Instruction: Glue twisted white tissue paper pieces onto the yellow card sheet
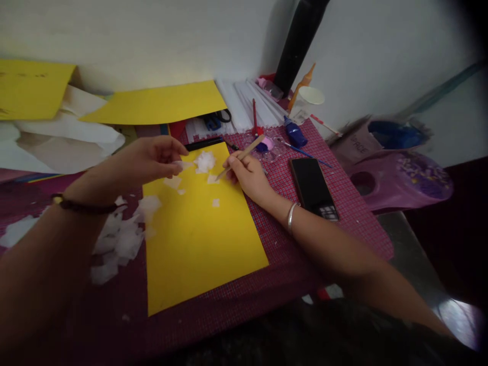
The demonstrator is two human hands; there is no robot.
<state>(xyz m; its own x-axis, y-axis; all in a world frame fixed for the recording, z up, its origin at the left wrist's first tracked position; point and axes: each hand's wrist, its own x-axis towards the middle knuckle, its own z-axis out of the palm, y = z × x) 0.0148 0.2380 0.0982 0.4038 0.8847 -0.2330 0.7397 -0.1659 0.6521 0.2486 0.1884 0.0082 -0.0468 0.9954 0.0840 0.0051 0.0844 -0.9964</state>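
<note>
A yellow sheet lies on the table, with a crumpled white tuft of thin paper near its far end. My left hand is over the sheet's far left corner, thumb and fingers pinched on a small white paper piece. By the far right edge my right hand grips a slim brown wooden stick. Its pointed end slants down to a white paper square; whether they touch I cannot tell. Another small square lies nearer me on the sheet.
Loose white paper pieces are heaped left of the sheet. A black phone lies on the right, near a paint palette and a blue bottle. Yellow card and white strips line the wall side.
</note>
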